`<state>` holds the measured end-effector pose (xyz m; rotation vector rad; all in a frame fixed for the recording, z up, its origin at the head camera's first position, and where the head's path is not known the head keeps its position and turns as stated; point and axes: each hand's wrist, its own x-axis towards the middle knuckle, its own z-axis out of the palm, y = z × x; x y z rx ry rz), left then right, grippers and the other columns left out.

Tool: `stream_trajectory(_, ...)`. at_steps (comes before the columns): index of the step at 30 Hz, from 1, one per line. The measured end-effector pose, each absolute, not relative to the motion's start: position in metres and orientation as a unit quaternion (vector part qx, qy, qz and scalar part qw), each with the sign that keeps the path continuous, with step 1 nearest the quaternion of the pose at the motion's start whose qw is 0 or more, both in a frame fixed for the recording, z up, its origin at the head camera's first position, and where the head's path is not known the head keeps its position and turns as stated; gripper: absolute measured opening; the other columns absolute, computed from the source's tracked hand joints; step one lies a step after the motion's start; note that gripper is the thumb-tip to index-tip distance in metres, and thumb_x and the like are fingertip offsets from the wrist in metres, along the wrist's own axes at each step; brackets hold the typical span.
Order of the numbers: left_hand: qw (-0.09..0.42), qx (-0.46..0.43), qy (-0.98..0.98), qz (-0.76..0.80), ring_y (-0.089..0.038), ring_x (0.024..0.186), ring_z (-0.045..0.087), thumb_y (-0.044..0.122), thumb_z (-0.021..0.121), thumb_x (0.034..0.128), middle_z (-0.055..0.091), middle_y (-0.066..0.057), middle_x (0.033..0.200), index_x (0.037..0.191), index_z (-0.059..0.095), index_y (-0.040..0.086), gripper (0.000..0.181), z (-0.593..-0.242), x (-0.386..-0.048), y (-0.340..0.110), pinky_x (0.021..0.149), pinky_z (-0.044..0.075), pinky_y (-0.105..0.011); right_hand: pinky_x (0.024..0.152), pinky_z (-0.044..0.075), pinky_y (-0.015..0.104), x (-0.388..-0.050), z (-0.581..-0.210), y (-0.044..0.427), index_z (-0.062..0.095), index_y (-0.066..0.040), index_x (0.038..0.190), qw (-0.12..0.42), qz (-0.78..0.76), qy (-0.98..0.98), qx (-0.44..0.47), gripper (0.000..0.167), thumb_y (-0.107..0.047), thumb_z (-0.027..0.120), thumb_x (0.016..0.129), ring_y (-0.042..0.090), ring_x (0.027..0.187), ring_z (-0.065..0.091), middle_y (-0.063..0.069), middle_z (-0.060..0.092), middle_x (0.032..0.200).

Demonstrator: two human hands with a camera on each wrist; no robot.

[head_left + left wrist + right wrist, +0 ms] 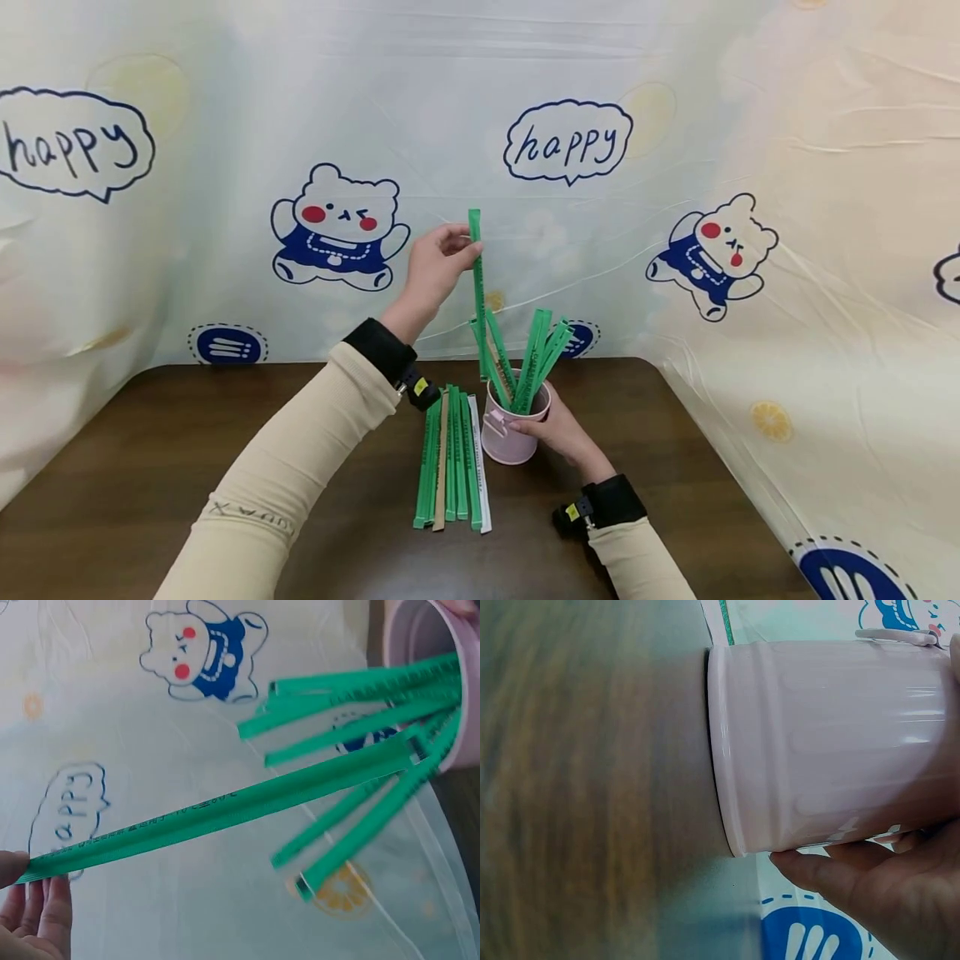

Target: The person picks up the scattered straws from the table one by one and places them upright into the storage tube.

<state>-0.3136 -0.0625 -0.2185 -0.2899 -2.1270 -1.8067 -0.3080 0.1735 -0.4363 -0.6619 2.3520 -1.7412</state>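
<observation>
Loading sees left hand (437, 265) pinch stick (479, 296), right hand (564, 433) grip cup (510, 448) at left's five o'clock, blurred tip (409, 748) probably needing lowering.

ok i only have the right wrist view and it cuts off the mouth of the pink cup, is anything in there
Observer: Yes, the head view shows several green strips standing in the pink cup, their upper ends sticking out above the rim.
Operator: and is anything being held up
Observer: Yes, the left hand pinches a single green strip near its top end.
Operator: anything else lying around
Observer: To the left of the cup, a brown strip lies on the table in a row with green and white ones.
</observation>
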Motion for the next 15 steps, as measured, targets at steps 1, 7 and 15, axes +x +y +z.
stream_trajectory(1, 0.174, -0.108, -0.743, -0.637, -0.028, 0.110, 0.067, 0.013, 0.064, 0.1014, 0.068, -0.022, 0.121, 0.134, 0.061, 0.000, 0.035, -0.219, -0.314, -0.059, 0.104, 0.057, -0.041, 0.119, 0.040, 0.057, -0.308, -0.436, 0.173, 0.026, -0.007, 0.158, 0.069, -0.580, 0.781, -0.222, 0.090, -0.017, 0.081, 0.088, 0.036, 0.141, 0.045, 0.021, 0.041, 0.157)
stream_trajectory(7, 0.174, -0.126, -0.752, -0.623, -0.033, 0.115, 0.065, 0.014, 0.065, 0.1009, 0.068, -0.023, 0.123, 0.132, 0.063, 0.000, 0.034, -0.235, -0.319, -0.042, 0.100, 0.056, -0.039, 0.119, 0.039, 0.056, -0.306, -0.435, 0.173, 0.028, -0.006, 0.157, 0.062, -0.589, 0.773, -0.226, 0.091, -0.016, 0.083, 0.086, 0.036, 0.139, 0.045, 0.022, 0.043, 0.155)
stream_trajectory(15, 0.145, -0.141, -0.775, -0.599, -0.035, 0.119, 0.062, 0.014, 0.064, 0.1016, 0.067, -0.023, 0.127, 0.135, 0.060, -0.001, 0.036, -0.267, -0.329, -0.033, 0.103, 0.052, -0.043, 0.119, 0.040, 0.057, -0.307, -0.436, 0.174, 0.026, -0.006, 0.158, 0.072, -0.586, 0.776, -0.223, 0.091, -0.018, 0.082, 0.087, 0.035, 0.140, 0.045, 0.022, 0.042, 0.156)
